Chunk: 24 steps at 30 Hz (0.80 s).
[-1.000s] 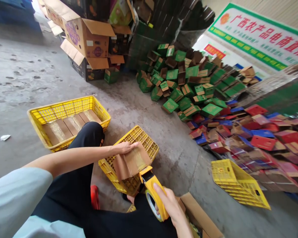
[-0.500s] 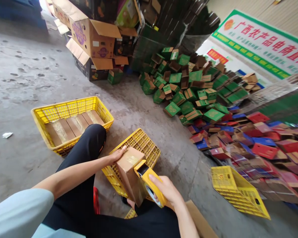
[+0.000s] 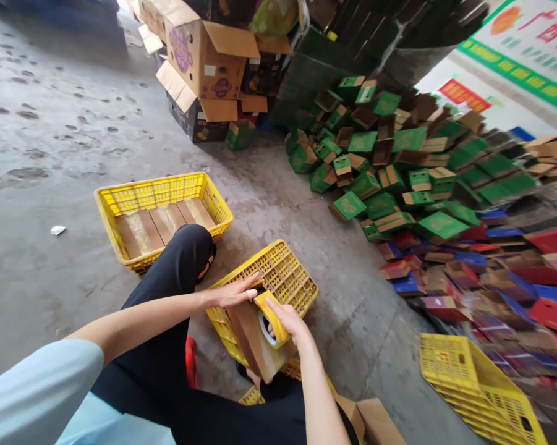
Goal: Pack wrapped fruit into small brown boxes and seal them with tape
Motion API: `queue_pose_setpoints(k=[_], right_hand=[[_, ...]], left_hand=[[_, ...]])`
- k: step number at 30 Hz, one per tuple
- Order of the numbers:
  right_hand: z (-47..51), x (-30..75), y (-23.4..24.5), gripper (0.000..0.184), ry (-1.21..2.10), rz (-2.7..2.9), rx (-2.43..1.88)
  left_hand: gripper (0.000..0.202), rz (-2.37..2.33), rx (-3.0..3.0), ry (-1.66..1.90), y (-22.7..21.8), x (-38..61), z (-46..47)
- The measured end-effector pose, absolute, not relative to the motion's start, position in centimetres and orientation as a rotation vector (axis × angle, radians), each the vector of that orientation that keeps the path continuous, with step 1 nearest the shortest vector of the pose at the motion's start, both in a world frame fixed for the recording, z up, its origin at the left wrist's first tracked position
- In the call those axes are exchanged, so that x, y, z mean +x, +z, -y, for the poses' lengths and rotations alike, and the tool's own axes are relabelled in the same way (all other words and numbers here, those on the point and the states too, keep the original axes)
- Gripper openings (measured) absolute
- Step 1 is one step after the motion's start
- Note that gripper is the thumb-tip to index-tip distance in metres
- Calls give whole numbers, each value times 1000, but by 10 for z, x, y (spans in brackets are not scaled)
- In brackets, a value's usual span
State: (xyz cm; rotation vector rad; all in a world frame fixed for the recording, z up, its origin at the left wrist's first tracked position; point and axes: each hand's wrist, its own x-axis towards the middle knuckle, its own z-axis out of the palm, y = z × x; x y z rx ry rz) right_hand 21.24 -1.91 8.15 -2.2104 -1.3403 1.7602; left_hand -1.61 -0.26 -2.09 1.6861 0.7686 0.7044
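Note:
A small brown cardboard box (image 3: 255,343) rests tilted on an overturned yellow crate (image 3: 285,281) in front of my knees. My left hand (image 3: 234,292) lies on the box's far top edge, fingers stretched out and pressing it. My right hand (image 3: 287,318) grips a yellow tape dispenser (image 3: 269,316) held against the top of the box, close to my left fingers. My black-trousered leg (image 3: 176,272) lies to the left of the crate.
A yellow basket (image 3: 118,201) holding several taped brown boxes stands at the left. Another yellow crate (image 3: 482,389) lies at the lower right. A heap of green, red and blue cartons (image 3: 399,185) fills the right. Big open cartons (image 3: 204,62) are stacked at the back.
My right hand has run the tape dispenser from near my lap up along the box to its far edge. The box has turned and tilted. My view has shifted rightward.

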Motion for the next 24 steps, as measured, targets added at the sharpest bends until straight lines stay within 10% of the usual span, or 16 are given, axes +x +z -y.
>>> queue_pose_setpoints(k=[24], right_hand=[[69, 247, 94, 52, 1776, 1261, -2207]], left_hand=[[98, -703, 2285, 617, -32, -18, 9]])
